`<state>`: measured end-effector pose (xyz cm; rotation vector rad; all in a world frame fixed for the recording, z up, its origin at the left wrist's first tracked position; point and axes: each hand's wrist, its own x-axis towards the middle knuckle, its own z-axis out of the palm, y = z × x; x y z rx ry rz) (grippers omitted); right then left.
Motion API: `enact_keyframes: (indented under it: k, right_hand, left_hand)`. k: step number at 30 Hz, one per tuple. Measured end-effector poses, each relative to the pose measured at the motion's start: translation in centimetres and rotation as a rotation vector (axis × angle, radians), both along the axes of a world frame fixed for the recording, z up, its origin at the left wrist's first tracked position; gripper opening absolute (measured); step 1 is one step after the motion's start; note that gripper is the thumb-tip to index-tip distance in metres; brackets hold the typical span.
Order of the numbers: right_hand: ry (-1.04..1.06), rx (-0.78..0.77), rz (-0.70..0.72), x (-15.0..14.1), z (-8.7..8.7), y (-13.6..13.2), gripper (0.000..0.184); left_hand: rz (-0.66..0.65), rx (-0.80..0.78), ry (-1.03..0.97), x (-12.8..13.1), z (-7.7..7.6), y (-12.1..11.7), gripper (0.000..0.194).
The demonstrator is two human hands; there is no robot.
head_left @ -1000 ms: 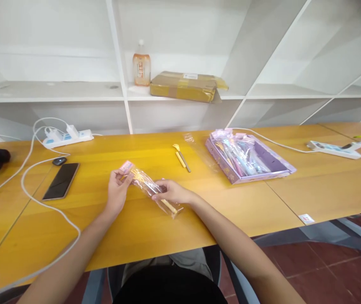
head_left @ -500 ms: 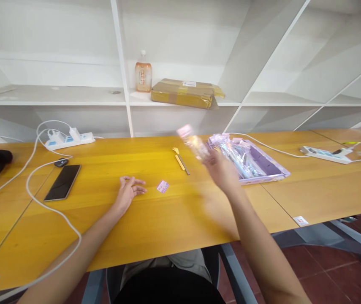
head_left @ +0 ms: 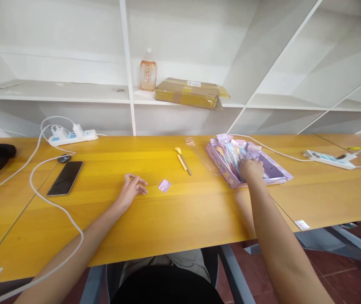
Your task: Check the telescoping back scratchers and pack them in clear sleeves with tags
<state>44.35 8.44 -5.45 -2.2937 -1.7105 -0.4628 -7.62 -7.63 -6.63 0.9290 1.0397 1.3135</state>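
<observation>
My right hand (head_left: 251, 169) reaches into a purple patterned box (head_left: 277, 180) with its fingers curled down among clear packets (head_left: 231, 154). Its fingertips are hidden, so what they grip does not show. My left hand (head_left: 132, 188) rests on the desk, fingers loosely apart, holding nothing. Just right of it lies a small purple-and-white card (head_left: 164, 185). Farther back is a slim tool with a yellow handle and grey blade (head_left: 184, 161). Between the tool and the box lies a transparent plastic bag (head_left: 190, 142).
At left lie a phone (head_left: 65, 178), a dark mouse-like object (head_left: 64, 158) and a white power strip (head_left: 87, 136), with a cable looping over my left forearm. Another power strip (head_left: 329, 159) sits at right. A bottle (head_left: 148, 75) and taped carton (head_left: 188, 93) stand on the shelf.
My right hand has moved right and into the purple box; the packet it held over the desk is no longer in the air. A transparent bag now shows there. My left hand stayed put.
</observation>
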Motion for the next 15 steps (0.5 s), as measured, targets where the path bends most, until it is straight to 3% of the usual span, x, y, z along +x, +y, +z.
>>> enact_keyframes:
  k: [3,6,10,12,15]
  right_hand:
    - [0.061,0.172,-0.037,-1.8,1.0,-0.1,0.045]
    - [0.182,0.331,0.175,-5.6,2.8,-0.1,0.042]
    - [0.311,0.177,0.464,-14.0,4.0,-0.3,0.035]
    - [0.304,0.124,0.518,-18.5,3.2,-0.7,0.039]
    - [0.280,0.011,0.462,-23.7,0.8,-1.5,0.050]
  left_hand:
    - [-0.008,-0.002,-0.003,0.0,0.0,-0.1,0.051]
    - [-0.006,-0.015,-0.005,0.0,0.0,-0.1,0.052]
    - [-0.016,-0.016,0.011,0.0,0.1,-0.1,0.052]
    - [-0.021,-0.016,0.023,0.0,0.2,-0.1,0.052]
    - [-0.021,-0.020,0.046,-0.1,0.3,-0.2,0.051]
